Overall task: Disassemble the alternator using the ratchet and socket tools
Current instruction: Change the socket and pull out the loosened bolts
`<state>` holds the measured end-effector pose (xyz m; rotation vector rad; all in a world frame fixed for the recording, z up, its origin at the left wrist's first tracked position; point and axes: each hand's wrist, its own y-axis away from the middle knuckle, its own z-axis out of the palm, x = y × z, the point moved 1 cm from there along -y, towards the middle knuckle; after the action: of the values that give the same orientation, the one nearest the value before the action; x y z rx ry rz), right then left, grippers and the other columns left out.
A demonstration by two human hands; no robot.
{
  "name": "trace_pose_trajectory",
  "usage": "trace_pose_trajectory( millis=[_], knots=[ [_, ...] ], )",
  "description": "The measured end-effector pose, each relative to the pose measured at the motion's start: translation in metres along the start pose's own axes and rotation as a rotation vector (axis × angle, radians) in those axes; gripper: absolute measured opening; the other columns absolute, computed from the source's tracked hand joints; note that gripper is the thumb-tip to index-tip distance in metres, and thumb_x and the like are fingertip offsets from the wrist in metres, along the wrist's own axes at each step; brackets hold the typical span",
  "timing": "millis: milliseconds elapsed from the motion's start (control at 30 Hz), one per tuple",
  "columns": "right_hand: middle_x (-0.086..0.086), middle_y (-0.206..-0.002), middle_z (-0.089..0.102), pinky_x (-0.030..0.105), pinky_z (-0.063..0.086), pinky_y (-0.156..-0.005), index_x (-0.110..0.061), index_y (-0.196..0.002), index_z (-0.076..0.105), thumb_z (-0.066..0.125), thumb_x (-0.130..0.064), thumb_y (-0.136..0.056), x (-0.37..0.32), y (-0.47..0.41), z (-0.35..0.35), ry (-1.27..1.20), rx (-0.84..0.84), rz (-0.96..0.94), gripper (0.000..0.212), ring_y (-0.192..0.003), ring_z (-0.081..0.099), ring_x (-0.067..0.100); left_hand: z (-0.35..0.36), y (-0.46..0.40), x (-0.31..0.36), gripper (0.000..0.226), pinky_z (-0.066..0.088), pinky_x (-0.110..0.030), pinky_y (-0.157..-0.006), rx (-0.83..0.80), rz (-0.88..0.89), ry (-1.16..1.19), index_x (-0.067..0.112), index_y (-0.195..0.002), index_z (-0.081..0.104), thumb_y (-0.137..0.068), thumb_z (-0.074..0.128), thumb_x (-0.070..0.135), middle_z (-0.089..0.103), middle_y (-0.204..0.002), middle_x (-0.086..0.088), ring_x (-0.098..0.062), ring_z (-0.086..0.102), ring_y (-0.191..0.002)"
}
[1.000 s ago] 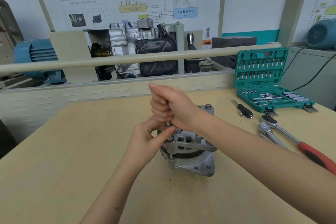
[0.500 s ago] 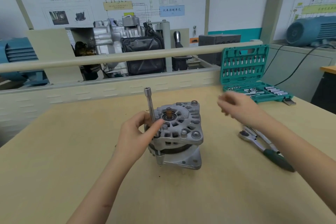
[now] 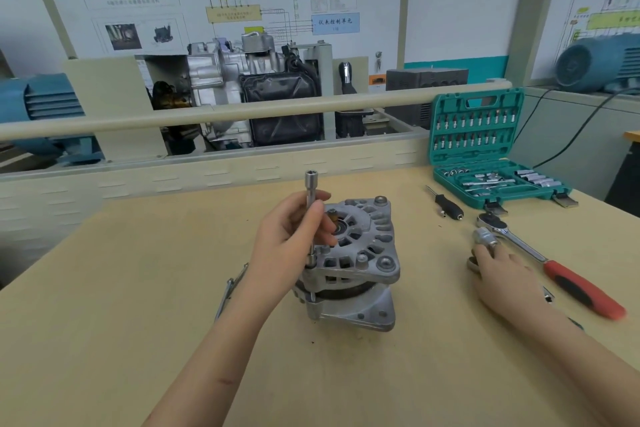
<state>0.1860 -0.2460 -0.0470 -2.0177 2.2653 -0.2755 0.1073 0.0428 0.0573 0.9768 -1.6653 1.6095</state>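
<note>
The grey alternator (image 3: 360,253) stands upright in the middle of the wooden table (image 3: 104,288). A long extension bar with a socket (image 3: 309,191) stands vertical on a bolt at the alternator's left rim. My left hand (image 3: 291,243) is closed around the bar's middle. To the right, my right hand (image 3: 502,274) lies low on the table over a dark-handled ratchet (image 3: 485,238). Its fingers wrap the shaft and only the chrome head and the handle tip show. A red-handled ratchet (image 3: 575,284) lies just beyond that hand.
An open green socket case (image 3: 485,156) sits at the back right, with a small black bit driver (image 3: 448,208) in front of it. A thin metal tool (image 3: 230,288) lies left of my left forearm. A beige rail (image 3: 242,114) and engine display stand behind the table.
My right hand left the top of the extension bar, swung right and dropped onto the dark-handled ratchet. My left hand slid up the bar and keeps it upright on the alternator.
</note>
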Motion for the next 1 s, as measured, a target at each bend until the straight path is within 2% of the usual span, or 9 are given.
trace_pose_trajectory(
  millis=[200, 333, 467, 567, 633, 700, 767, 933, 1000],
  knots=[
    [0.009, -0.123, 0.047, 0.030, 0.042, -0.075, -0.018, -0.124, 0.038, 0.036, -0.024, -0.095, 0.006, -0.001, 0.003, -0.030, -0.083, 0.043, 0.030, -0.107, 0.049, 0.023, 0.001, 0.000, -0.004, 0.020, 0.050, -0.020, -0.056, 0.006, -0.021, 0.013, 0.020, -0.091, 0.061, -0.095, 0.042, 0.016, 0.060, -0.058, 0.005, -0.012, 0.059, -0.053],
    [0.008, -0.130, 0.045, 0.032, 0.041, -0.088, -0.017, -0.128, 0.041, 0.040, -0.033, -0.095, -0.001, 0.008, -0.010, -0.089, -0.042, -0.007, 0.037, -0.116, 0.045, 0.023, 0.002, 0.010, -0.013, 0.022, 0.047, -0.016, -0.060, -0.022, -0.024, -0.075, 0.018, -0.091, 0.060, -0.096, 0.039, 0.015, 0.058, -0.057, 0.008, -0.004, 0.056, -0.058],
    [0.003, -0.113, 0.058, 0.026, 0.043, -0.081, -0.019, -0.114, 0.055, 0.051, -0.036, -0.089, -0.041, 0.027, -0.083, -1.042, 0.124, -0.159, 0.031, -0.102, 0.055, 0.016, 0.007, 0.005, -0.003, 0.021, 0.039, -0.021, -0.047, -0.024, 0.020, -0.162, 0.026, -0.090, 0.059, -0.095, 0.040, 0.018, 0.046, -0.050, 0.010, -0.005, 0.042, -0.047],
    [0.005, -0.103, 0.066, 0.025, 0.051, -0.082, -0.021, -0.103, 0.056, 0.049, -0.049, -0.078, -0.082, 0.043, -0.151, -1.789, -0.118, -0.367, 0.039, -0.097, 0.064, 0.014, 0.022, -0.015, 0.018, 0.017, 0.029, -0.013, -0.045, -0.134, 0.163, -0.311, 0.028, -0.090, 0.060, -0.095, 0.045, 0.021, 0.044, -0.051, 0.014, -0.002, 0.036, -0.045],
    [0.002, -0.071, 0.064, 0.024, 0.053, -0.072, -0.013, -0.088, 0.056, 0.047, -0.043, -0.084, -0.099, 0.045, -0.181, -2.124, -0.259, -0.350, 0.032, -0.073, 0.066, 0.015, 0.036, -0.024, 0.029, 0.013, 0.029, -0.011, -0.047, -0.237, 0.249, -0.448, 0.017, -0.094, 0.062, -0.093, 0.050, 0.018, 0.046, -0.051, 0.018, 0.000, 0.039, -0.047],
    [-0.005, -0.042, 0.039, 0.021, 0.041, -0.055, -0.013, -0.066, 0.047, 0.040, -0.031, -0.096, -0.102, 0.042, -0.200, -2.349, -0.267, -0.145, 0.035, -0.041, 0.044, 0.010, 0.047, -0.026, 0.032, 0.012, 0.028, -0.013, -0.048, -0.257, 0.250, -0.479, 0.015, -0.090, 0.061, -0.093, 0.051, 0.020, 0.047, -0.050, 0.017, 0.000, 0.040, -0.047],
    [-0.008, -0.037, 0.024, 0.021, 0.029, -0.050, -0.016, -0.057, 0.039, 0.035, -0.027, -0.098, -0.089, 0.036, -0.209, -2.510, -0.240, -0.031, 0.042, -0.034, 0.023, 0.008, 0.056, -0.019, 0.030, 0.024, 0.027, -0.017, -0.047, -0.258, 0.212, -0.480, 0.015, -0.074, 0.052, -0.094, 0.047, 0.028, 0.041, -0.049, 0.010, -0.004, 0.037, -0.046],
    [-0.008, -0.034, 0.021, 0.015, 0.014, -0.032, -0.018, -0.055, 0.035, 0.033, -0.024, -0.096, -0.047, 0.027, -0.199, -2.602, -0.213, 0.027, 0.042, -0.027, 0.016, 0.006, 0.105, -0.007, 0.038, 0.038, 0.026, -0.023, -0.047, -0.346, 0.117, -0.408, 0.011, -0.065, 0.044, -0.097, 0.038, 0.030, 0.036, -0.052, 0.005, -0.007, 0.032, -0.044],
    [-0.008, -0.034, 0.021, 0.016, 0.015, -0.030, -0.018, -0.055, 0.033, 0.032, -0.020, -0.096, -0.021, 0.014, -0.189, -2.644, -0.090, 0.154, 0.040, -0.027, 0.016, 0.007, 0.121, -0.009, 0.039, 0.039, 0.026, -0.023, -0.043, -0.390, 0.007, -0.312, 0.016, -0.062, 0.040, -0.098, 0.035, 0.030, 0.036, -0.050, 0.007, -0.004, 0.032, -0.040]
  ],
)
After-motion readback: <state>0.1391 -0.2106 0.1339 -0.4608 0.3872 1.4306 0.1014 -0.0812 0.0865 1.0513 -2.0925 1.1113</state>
